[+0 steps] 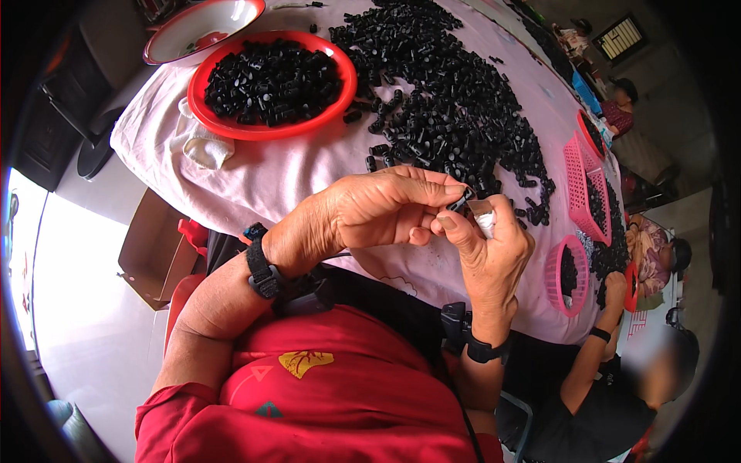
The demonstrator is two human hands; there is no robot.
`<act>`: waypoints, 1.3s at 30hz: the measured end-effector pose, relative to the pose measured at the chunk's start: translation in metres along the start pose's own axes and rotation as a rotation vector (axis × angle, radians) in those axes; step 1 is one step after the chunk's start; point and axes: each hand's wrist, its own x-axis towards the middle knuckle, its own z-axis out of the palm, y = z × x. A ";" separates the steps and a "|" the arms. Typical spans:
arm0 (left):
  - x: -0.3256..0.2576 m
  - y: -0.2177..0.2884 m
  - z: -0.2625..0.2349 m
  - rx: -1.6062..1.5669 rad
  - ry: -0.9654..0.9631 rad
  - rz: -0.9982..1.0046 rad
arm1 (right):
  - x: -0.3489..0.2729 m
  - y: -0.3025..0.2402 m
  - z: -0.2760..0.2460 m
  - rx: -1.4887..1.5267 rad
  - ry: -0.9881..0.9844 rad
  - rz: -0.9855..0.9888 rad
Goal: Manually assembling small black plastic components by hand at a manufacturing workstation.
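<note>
Small black plastic part (461, 202): pinched between the thumb and fingertips of your left hand (378, 212), just right of the frame's centre, above the near edge of the cloth-covered table (270, 177). Your right hand (490, 247) meets it from 4 o'clock, fingers curled shut around a small whitish piece (485, 220), thumb raised against the black part. Both wrists carry black bands. At 12 o'clock from your hands lies a broad loose heap of black parts (440, 100). At 10 o'clock stands a red bowl (270, 130) filled with the same parts, with a white red-rimmed bowl (201, 31) beyond it. At 3 o'clock sit pink baskets (579, 185), also holding black parts, where another person's hand (615, 285) reaches toward the table.
</note>
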 end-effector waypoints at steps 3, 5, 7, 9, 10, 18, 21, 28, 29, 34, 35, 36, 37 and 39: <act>0.001 -0.001 -0.003 0.000 -0.020 0.014 | 0.000 -0.001 0.000 -0.027 -0.003 -0.001; 0.001 -0.002 -0.002 -0.001 -0.018 0.014 | 0.000 0.001 0.000 -0.034 0.000 -0.007; 0.001 -0.001 -0.001 -0.003 -0.016 0.014 | 0.000 0.002 0.001 -0.068 -0.002 -0.019; 0.000 -0.001 -0.001 -0.008 -0.015 0.013 | 0.000 0.002 0.001 -0.073 0.000 -0.022; 0.000 -0.001 -0.001 -0.009 -0.015 0.013 | 0.000 0.003 0.001 -0.077 0.003 -0.024; 0.000 -0.001 0.002 0.024 0.010 0.024 | 0.000 0.005 0.002 -0.150 0.040 -0.094; -0.001 0.000 0.006 0.036 0.052 0.020 | 0.001 0.002 0.002 -0.175 0.044 -0.097; 0.000 -0.002 0.008 0.061 0.058 0.049 | 0.000 0.006 0.003 -0.215 0.059 -0.109; 0.001 -0.002 0.008 0.060 0.065 0.061 | 0.001 0.005 0.004 -0.215 0.059 -0.108; 0.003 -0.004 0.010 0.043 0.096 0.070 | 0.001 0.005 0.004 -0.207 0.059 -0.098; 0.003 -0.004 0.010 0.043 0.096 0.075 | 0.001 0.005 0.004 -0.207 0.060 -0.097; 0.003 -0.004 0.010 0.042 0.097 0.079 | 0.001 0.005 0.004 -0.182 0.053 -0.079; 0.004 -0.005 0.010 0.043 0.097 0.079 | 0.000 0.005 0.004 -0.156 0.047 -0.062; 0.004 -0.005 0.010 0.045 0.082 0.088 | 0.001 0.003 0.004 -0.129 0.040 -0.048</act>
